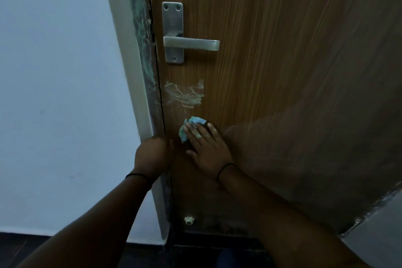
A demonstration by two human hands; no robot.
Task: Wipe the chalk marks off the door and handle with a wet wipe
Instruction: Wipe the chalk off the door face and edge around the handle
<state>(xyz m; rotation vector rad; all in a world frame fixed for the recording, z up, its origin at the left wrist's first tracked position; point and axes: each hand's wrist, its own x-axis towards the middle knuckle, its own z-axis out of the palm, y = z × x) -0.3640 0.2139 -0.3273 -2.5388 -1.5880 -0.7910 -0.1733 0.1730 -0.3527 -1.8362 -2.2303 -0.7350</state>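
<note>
Both forearms reached up; right hand (206, 150) pressed a crumpled blue wet wipe (191, 127) flat-fingered just below the white chalk scribble (185, 94); left hand (152, 154), its fingers hidden, gripped the brown wooden door (282, 72) edge.

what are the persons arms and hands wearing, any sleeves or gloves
No gloves and no sleeves in view: both forearms are bare up to the frame edge. The left hand has a thin dark band round its wrist, and the right hand has a similar thin dark band at its wrist. No rings or watch can be made out in the dim light.
</note>
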